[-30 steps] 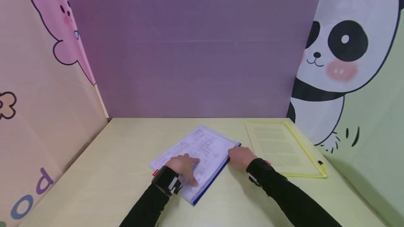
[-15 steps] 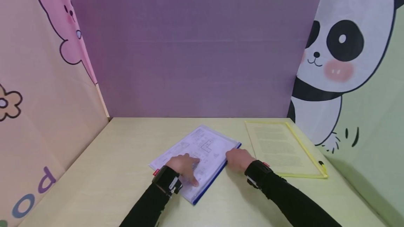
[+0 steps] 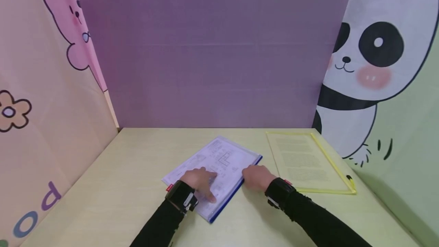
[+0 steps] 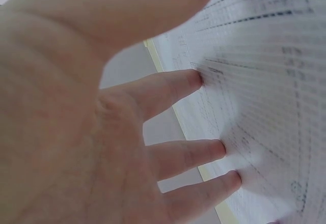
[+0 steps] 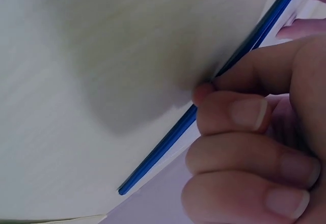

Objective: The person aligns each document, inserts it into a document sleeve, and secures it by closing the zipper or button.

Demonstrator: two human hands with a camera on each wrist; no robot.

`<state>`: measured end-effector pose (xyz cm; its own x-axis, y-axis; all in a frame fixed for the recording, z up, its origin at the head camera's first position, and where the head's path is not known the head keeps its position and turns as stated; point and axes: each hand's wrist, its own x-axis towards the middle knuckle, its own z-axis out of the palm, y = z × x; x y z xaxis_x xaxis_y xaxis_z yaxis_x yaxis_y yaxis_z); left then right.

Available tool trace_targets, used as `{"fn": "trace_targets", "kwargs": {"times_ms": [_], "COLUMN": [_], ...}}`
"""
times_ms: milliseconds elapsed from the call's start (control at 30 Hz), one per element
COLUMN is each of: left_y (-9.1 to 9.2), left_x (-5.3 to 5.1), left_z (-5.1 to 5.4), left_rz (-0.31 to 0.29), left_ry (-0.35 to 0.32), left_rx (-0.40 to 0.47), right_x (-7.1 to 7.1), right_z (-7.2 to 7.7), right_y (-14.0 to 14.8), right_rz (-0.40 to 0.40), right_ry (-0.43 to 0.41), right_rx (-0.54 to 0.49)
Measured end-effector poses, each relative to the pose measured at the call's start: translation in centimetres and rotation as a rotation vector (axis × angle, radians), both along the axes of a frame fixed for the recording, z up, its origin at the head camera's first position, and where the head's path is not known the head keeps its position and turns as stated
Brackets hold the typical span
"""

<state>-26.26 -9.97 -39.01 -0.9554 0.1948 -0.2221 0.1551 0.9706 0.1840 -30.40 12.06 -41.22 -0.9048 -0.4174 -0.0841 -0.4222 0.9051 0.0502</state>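
Observation:
Printed sheets in a clear report cover (image 3: 224, 153) lie slanted on the table, with a blue slide-on spine bar (image 3: 226, 202) along their right edge. My left hand (image 3: 199, 181) rests on the top page, fingers spread. In the left wrist view, its fingertips (image 4: 218, 148) press on the printed surface. My right hand (image 3: 258, 177) pinches the spine bar partway along its length. The right wrist view shows its index finger bent over the bar (image 5: 158, 151) and the other fingers curled in; the thumb is hidden.
To the right lies a second clear report cover with yellow edging (image 3: 302, 159) and printed pages inside. A small black and yellow piece (image 3: 350, 179) sits at its right edge. The pale table (image 3: 137, 170) meets a purple backdrop (image 3: 212, 56) and side panels.
My right hand has moved along the blue spine bar, away from its far corner and toward me. My left hand and the report cover have stayed in place.

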Motion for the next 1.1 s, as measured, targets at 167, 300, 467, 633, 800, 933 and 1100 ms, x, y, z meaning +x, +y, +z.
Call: {"fn": "trace_targets", "kwargs": {"times_ms": [167,300,467,633,800,933,1100], "left_y": [0.0,0.1,0.3,0.5,0.6,0.5,0.5], "left_x": [0.0,0.4,0.9,1.4,1.1,0.8,0.4], "left_z": [-0.1,-0.1,-0.2,-0.2,0.1,0.6,1.3], "left_rz": [0.001,0.014,0.031,0.037,0.039,0.036,0.03], "left_ry": [-0.006,-0.008,-0.005,-0.007,-0.01,-0.004,0.003], "left_rx": [-0.014,-0.015,-0.012,-0.015,-0.016,-0.023,-0.035], "right_x": [0.5,0.9,1.4,1.9,2.1,2.6,3.2], "right_z": [-0.1,-0.3,-0.2,0.0,0.3,0.6,1.0], "right_y": [-0.4,-0.3,-0.2,-0.2,-0.4,-0.9,-1.6], "right_rz": [0.03,0.034,0.044,0.052,0.062,0.099,0.134], "right_ry": [0.026,0.033,0.034,0.015,-0.018,-0.009,0.003], "right_rx": [0.025,0.029,0.024,0.031,0.018,0.007,0.003]}}
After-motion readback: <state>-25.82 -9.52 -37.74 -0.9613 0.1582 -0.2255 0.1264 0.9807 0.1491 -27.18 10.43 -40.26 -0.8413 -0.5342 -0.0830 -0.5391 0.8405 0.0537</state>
